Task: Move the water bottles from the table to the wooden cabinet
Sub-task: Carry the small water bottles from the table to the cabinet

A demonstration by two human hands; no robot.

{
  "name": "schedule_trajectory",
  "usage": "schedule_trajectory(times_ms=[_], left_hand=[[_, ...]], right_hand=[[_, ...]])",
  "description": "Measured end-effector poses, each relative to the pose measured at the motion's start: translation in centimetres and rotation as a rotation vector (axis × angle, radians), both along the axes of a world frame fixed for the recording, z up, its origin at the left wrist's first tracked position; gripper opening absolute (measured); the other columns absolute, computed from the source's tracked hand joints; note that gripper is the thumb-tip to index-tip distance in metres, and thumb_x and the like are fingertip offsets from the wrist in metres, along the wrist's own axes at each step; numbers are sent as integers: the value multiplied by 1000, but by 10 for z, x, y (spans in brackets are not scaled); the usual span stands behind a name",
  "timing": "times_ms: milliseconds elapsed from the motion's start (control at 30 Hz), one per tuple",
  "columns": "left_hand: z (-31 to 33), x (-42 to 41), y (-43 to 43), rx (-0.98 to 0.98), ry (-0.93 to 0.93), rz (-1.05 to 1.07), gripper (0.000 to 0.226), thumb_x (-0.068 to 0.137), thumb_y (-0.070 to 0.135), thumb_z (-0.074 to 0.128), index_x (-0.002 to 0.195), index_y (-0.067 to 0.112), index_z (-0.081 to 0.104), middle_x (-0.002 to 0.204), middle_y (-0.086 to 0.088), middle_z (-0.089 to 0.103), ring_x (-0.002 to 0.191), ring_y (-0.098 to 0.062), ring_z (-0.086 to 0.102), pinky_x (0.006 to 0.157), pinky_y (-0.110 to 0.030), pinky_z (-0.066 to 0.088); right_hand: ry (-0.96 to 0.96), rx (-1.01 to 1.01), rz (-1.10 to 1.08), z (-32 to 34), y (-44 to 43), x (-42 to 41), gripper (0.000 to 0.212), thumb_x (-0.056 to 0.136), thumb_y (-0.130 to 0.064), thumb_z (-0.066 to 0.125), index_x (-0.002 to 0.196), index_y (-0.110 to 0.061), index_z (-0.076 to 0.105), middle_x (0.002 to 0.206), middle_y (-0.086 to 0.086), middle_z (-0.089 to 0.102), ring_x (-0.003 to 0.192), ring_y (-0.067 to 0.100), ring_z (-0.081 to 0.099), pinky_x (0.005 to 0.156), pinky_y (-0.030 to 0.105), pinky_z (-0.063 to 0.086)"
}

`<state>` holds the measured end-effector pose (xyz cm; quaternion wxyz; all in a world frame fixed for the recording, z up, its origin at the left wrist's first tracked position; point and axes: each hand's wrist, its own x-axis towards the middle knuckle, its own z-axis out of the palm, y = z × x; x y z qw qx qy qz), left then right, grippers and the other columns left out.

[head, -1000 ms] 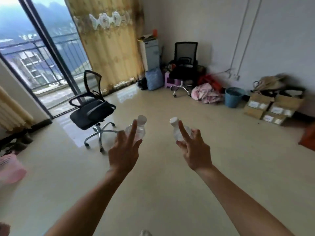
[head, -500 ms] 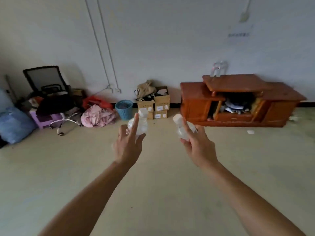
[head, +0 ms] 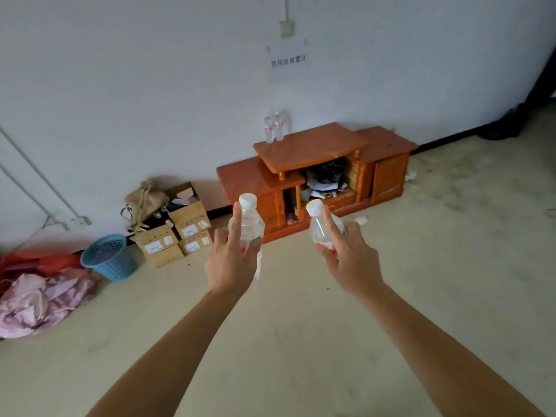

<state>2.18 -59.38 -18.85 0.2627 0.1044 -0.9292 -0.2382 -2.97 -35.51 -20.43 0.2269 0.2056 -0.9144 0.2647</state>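
Note:
My left hand point(head: 230, 267) grips a clear water bottle point(head: 249, 224) with a white cap, its index finger laid along the bottle's side. My right hand point(head: 349, 261) grips a second clear water bottle point(head: 319, 228), tilted to the left, white cap up. Both are held out in front of me above the floor. Ahead against the wall stands the low wooden cabinet point(head: 313, 145). A few water bottles point(head: 275, 126) stand on the back left corner of its raised top.
Cardboard boxes point(head: 177, 233) and a tan bag sit left of the cabinet. A blue basket point(head: 108, 257) and a pink cloth heap point(head: 39, 302) lie further left by the wall. A paper sign point(head: 288, 62) hangs above the cabinet. Beige floor stretches between me and the cabinet.
The view has swung right and closer: the window and office chairs are gone, and the cabinet now sits nearer, straight ahead. Both hands keep their bottles in the same hold.

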Motion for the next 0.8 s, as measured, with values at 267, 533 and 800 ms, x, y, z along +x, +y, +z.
schedule_trajectory(times_ms=[267,533,800], left_hand=[[23,-172,-12,-14,103,-2,86,93,42,68,154,41,8,118,-20,57,87,-30,60,62,-31,40],[-13,-360,-40,29,1,-22,83,93,47,66,158,32,17,125,-16,57,94,-33,65,66,-39,54],[-10,-577,-44,69,-10,-155,80,94,49,63,159,31,20,119,-12,57,87,-28,63,60,-32,52]], right_hand=[[27,18,19,24,-9,-186,65,102,-49,46,160,-30,23,108,10,56,76,15,57,52,4,18],[-13,83,-16,-6,-33,-359,65,102,-55,37,160,-28,24,105,9,56,67,7,44,48,5,20],[-31,116,-169,16,-28,-543,68,100,-52,46,160,-30,22,109,7,54,70,6,42,49,6,22]])
